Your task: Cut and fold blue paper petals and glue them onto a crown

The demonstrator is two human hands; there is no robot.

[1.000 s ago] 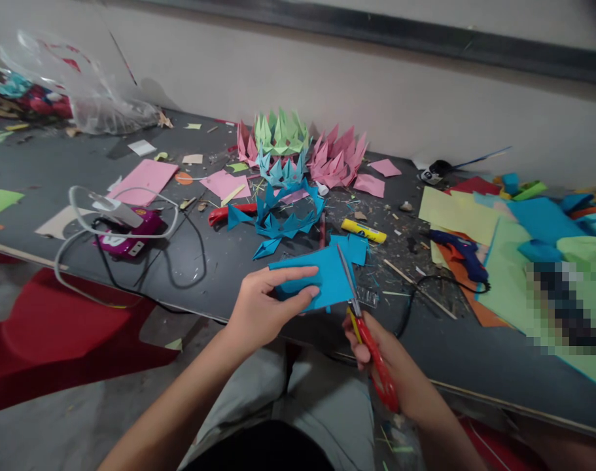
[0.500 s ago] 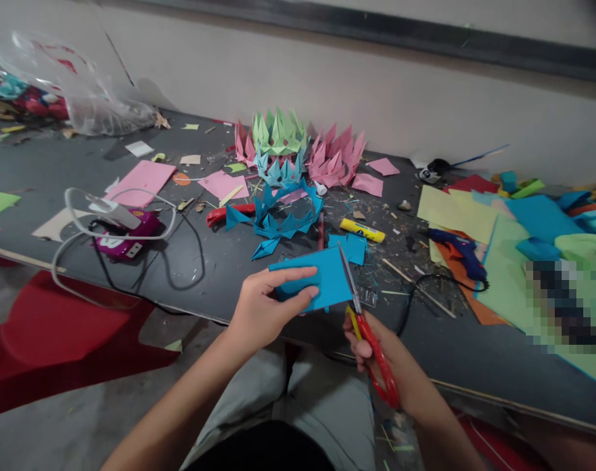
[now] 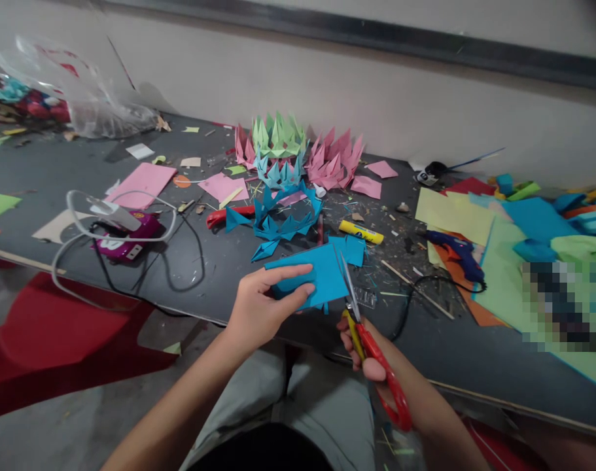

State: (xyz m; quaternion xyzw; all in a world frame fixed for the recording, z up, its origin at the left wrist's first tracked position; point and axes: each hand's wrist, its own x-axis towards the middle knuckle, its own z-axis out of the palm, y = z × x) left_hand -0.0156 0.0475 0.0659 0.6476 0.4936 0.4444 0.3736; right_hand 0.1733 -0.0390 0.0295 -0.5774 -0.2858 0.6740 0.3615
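Observation:
Between the thumb and fingers of my left hand [image 3: 263, 304] is a rectangular piece of blue paper [image 3: 324, 278], held above the table's near edge. My right hand [image 3: 364, 347] grips a pair of scissors [image 3: 379, 360] with red and yellow handles. The blades point up and away from me, slightly parted, along the paper's right edge. Just beyond the paper lies a blue folded-paper crown [image 3: 288, 216]. Small blue paper pieces [image 3: 349, 250] and a yellow glue stick [image 3: 360, 231] are behind the blades.
Green [image 3: 278, 136], pink [image 3: 334, 160] and light blue paper crowns [image 3: 280, 171] stand near the wall. A blue glue gun [image 3: 459, 254] and coloured sheets [image 3: 504, 268] lie right. Left are a purple power adapter [image 3: 128, 239] with looping cables and a red chair [image 3: 67, 327].
The scissors have opened slightly, their red handle swinging down and right. My left hand and the blue paper have shifted slightly left.

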